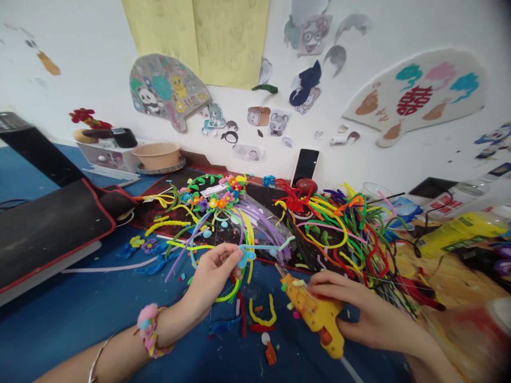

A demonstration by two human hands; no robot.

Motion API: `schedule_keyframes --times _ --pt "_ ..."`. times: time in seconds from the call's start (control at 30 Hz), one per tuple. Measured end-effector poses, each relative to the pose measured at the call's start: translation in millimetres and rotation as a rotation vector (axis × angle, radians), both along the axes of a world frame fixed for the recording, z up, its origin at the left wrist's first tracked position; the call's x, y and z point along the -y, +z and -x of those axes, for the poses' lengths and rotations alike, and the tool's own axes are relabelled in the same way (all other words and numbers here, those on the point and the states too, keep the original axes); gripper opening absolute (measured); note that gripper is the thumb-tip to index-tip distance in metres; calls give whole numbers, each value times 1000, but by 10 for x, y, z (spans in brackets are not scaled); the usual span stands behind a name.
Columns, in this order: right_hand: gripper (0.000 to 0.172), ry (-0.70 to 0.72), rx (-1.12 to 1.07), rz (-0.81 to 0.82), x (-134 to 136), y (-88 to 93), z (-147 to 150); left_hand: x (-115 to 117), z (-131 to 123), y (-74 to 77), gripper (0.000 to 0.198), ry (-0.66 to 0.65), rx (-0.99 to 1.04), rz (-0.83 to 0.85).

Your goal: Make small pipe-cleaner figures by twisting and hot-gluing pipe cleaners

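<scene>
My left hand (211, 279) is closed in a pinch on a light blue pipe cleaner piece (255, 251), bent into a small loop with a long tail running right. It hovers over the blue table just in front of the flower pile. My right hand (367, 314) is wrapped round the body of a yellow hot glue gun (317, 314), which lies low over the table. The gun's nozzle (281, 271) points up-left toward the pipe cleaner, a short gap away. My left wrist wears a pink fuzzy bracelet (148, 328).
A heap of coloured pipe cleaners (343, 229) lies right of centre. Pipe cleaner flowers (217, 199) and a clear plastic bag sit behind. Scraps litter the blue table (72, 314). A black pad (43, 229) lies left, a phone (305, 166) leans on the wall, a yellow bottle (459, 231) lies right.
</scene>
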State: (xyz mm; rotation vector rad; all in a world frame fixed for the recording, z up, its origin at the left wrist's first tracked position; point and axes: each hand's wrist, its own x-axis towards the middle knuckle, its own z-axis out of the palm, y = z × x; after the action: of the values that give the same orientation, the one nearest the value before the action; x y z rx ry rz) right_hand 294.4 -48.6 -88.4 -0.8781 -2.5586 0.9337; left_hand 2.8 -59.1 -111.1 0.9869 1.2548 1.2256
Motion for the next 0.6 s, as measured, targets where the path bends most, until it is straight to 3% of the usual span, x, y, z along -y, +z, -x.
schedule_keyframes --times 0.1,0.2,0.3,0.43,0.6 --pt "50 -39 -287 -12 -28 -79 -47 29 -20 -10 20 -14 -19 -5" --pt "38 -149 -508 227 -34 -220 -37 50 -44 -4 19 -31 -49 0" --pt "54 -208 -579 454 -22 -354 30 64 -71 11 20 -79 -91 2" --pt "63 -272 -587 464 28 -458 164 98 -101 22 21 -148 -115 -22" --pt "59 -430 -586 388 129 -535 316 149 -130 33 21 -155 -101 -52"
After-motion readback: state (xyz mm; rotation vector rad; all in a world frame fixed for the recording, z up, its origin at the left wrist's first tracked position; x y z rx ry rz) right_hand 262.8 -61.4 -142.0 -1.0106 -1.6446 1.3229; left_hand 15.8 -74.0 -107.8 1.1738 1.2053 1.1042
